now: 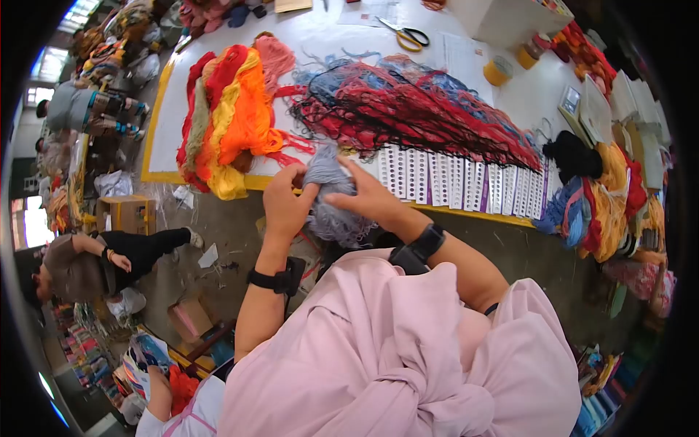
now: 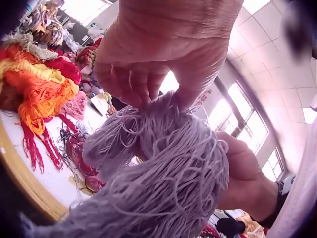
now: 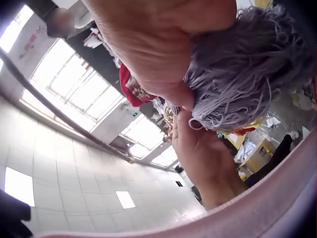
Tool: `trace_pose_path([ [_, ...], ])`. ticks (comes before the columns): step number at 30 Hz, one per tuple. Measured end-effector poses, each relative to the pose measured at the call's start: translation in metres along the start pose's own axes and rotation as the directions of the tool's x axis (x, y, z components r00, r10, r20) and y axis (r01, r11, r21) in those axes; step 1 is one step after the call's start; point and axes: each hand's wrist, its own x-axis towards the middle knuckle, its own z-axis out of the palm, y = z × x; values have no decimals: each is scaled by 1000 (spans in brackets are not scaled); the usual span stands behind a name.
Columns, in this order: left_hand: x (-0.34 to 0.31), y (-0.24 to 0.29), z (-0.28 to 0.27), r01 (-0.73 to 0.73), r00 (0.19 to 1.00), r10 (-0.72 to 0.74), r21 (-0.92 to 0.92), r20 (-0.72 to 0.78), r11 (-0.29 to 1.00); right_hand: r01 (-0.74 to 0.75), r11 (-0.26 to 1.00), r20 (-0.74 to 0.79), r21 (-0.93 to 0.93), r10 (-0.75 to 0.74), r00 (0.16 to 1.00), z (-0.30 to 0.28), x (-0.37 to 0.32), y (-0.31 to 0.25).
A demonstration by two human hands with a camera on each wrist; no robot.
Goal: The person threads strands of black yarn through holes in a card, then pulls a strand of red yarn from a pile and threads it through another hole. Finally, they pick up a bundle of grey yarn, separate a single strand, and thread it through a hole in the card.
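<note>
Between my two hands hangs a hank of grey-lavender yarn (image 1: pixel 333 207), held up near the table's front edge. My left hand (image 1: pixel 286 200) pinches the top of the hank between thumb and fingers, as the left wrist view shows close up on the grey yarn (image 2: pixel 163 148). On the other side, my right hand (image 1: pixel 368 195) grips the hank, its thumb across the strands and its fingers partly hidden behind them. Loose strands and small loops stick out from the yarn (image 3: pixel 237 74) in the right wrist view.
Orange, yellow and red hanks (image 1: pixel 237 109) lie on the table's left. A heap of red, blue and black yarn (image 1: pixel 408 109) spreads across its middle, behind white punched sample cards (image 1: pixel 444 178). Scissors (image 1: pixel 408 36) lie farther back. More yarn (image 1: pixel 597 197) hangs over the right edge. A person (image 1: pixel 109 262) stands at left.
</note>
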Motion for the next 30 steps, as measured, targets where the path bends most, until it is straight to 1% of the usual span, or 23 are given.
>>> trace_pose_path([
  [1, 1, -2, 5, -80, 995, 80, 5, -52, 997, -27, 990, 37, -141, 33, 999, 1, -1, -10],
  [3, -3, -8, 12, -235, 960, 234, 16, -151, 972, -79, 908, 92, -411, 127, 988, 3, -4, -39],
  [4, -3, -10, 14, -183, 976, 172, -79, -135, 980, 0, 920, 101, -392, 43, 994, 6, -4, -30],
  [6, -3, -11, 7, -193, 981, 192, -37, -22, 980, 165, 924, 127, -346, -128, 984, 12, -5, -6],
  [7, -2, -14, 0, -198, 980, 198, -13, 27, 980, 176, 934, 169, -311, -128, 977, 10, -6, -5],
  [8, -1, -21, -5, -139, 986, 127, 113, 110, 984, 189, 943, 215, -274, -131, 968, 7, -6, -4],
  [9, 1, -22, -8, -2, 992, 16, -116, 122, 993, 200, 951, 263, -234, -136, 955, 5, -6, -3],
  [10, 3, -21, -11, 139, 983, -90, -335, 157, 932, 237, 929, 240, -284, -171, 956, 1, -6, -5],
  [11, 5, -23, -14, 272, 960, -187, -529, 210, 804, 272, 903, 221, -331, -206, 953, -5, -6, -11],
  [12, 12, -29, -24, 281, 953, -179, -493, 245, 824, 305, 876, 207, -373, -242, 948, -9, -6, -17],
  [13, 15, -30, -26, 290, 951, -168, -555, 261, 780, 228, 877, 187, -422, -162, 969, -12, -5, -23],
  [15, 22, -29, -34, 283, 955, -132, -673, 267, 683, 168, 757, 211, -631, -40, 977, -21, -4, -25],
  [16, 25, -40, -40, 356, 933, -181, -731, 310, 582, 227, 743, 222, -630, -107, 969, -26, -4, -22],
  [18, 29, -46, -54, 272, 962, -144, -780, 231, 564, 323, 703, 227, -634, -230, 946, -38, -8, -12],
  [20, 38, -46, -70, 184, 983, -113, -845, 147, 503, 240, 734, 287, -635, -64, 956, -53, -9, -8],
  [21, 39, -43, -86, 180, 977, -186, -864, 103, 470, 196, 745, 315, -638, 19, 949, -58, -11, -5],
  [23, 41, -23, -117, 25, 996, -78, -766, -33, 642, 288, 544, 372, -788, 50, 927, -68, -13, 5],
  [24, 44, 3, -125, 16, 1000, 1, -571, 29, 820, 332, 425, 396, -842, 68, 916, -71, -9, 6],
  [25, 48, 36, -129, -17, 992, 58, -339, 109, 941, 392, 658, 334, -643, -219, 917, -57, 10, -30],
  [26, 44, 56, -129, -65, 976, 83, -93, 200, 994, 484, 791, 178, -374, -451, 875, -32, 30, -77],
  [28, 49, 74, -127, -232, 945, 189, 140, 268, 963, 605, 698, 87, -383, -625, 776, -1, 63, -117],
  [29, 52, 81, -128, -314, 922, 230, 251, 313, 916, 545, 740, 180, -394, -519, 835, 3, 73, -133],
  [30, 54, 90, -133, -228, 940, 130, 297, 316, 927, 483, 775, 269, -408, -403, 874, 6, 84, -149],
])
